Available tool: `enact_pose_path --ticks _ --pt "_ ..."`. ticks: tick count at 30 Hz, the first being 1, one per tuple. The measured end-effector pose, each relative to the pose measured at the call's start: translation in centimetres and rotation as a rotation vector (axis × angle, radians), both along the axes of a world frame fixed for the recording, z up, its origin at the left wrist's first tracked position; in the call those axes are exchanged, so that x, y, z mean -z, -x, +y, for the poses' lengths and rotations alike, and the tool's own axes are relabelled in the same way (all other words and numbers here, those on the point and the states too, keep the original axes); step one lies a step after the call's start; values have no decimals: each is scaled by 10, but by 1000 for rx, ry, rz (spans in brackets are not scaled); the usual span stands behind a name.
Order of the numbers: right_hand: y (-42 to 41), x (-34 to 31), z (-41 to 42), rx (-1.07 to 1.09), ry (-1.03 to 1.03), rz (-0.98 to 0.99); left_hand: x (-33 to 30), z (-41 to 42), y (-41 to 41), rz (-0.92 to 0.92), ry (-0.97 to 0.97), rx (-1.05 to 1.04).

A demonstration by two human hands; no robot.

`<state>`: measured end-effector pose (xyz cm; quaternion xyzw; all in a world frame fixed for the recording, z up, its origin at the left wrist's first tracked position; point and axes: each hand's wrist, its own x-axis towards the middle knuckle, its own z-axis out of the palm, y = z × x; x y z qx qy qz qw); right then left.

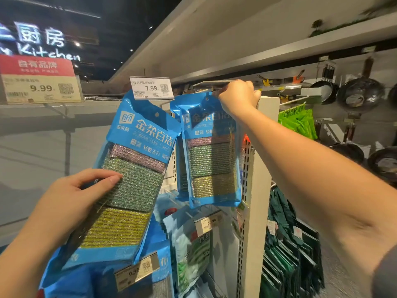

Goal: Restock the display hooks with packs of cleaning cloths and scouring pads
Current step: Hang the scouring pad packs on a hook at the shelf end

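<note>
Blue plastic pack of scouring pads (126, 181), showing pink, green and yellow glittering pads through its clear window, is held tilted in the person's left hand (71, 203), thumb pressed on the green pad and fingers curled behind the pack's left edge. Its punched top reaches up to the white 7.99 price tag (151, 87). A second blue pack of the same pads (211, 155) hangs upright against the perforated white display upright (255, 190); the right hand (238, 96) is closed round the top right corner of this pack, at the upright's top edge just under the grey shelf (236, 39). Whether the pack's hole sits on a hook cannot be seen. Below hang further packs, with a 9.99 tag (136, 271) and a pale green-and-white pack (191, 254). Dark frying pans (359, 93) hang beyond the upright's right edge.
</note>
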<state>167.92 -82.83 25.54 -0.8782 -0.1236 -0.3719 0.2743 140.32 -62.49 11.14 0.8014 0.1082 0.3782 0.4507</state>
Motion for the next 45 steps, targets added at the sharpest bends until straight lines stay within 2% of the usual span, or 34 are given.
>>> enact_pose_path --ticks 7,13,20,23,26,30,38,45 --pt "1 0 1 -54 -87 58 -6 -1 0 -16 19 9" --pt "2 11 11 64 46 61 -4 8 2 -35 13 -10" --pt "-3 10 15 145 256 62 10 8 5 -94 90 40" --pt "-1 13 7 93 260 81 13 3 2 -64 96 34" --pt "5 21 -6 32 319 5 18 0 -1 -62 126 60" --pt "16 27 -26 -196 243 -96 22 -6 -10 -47 140 88" --pt "33 18 -55 -466 137 64 20 -31 -39 -36 140 255" --pt "34 5 -65 -505 281 151 15 -50 -66 -45 152 338"
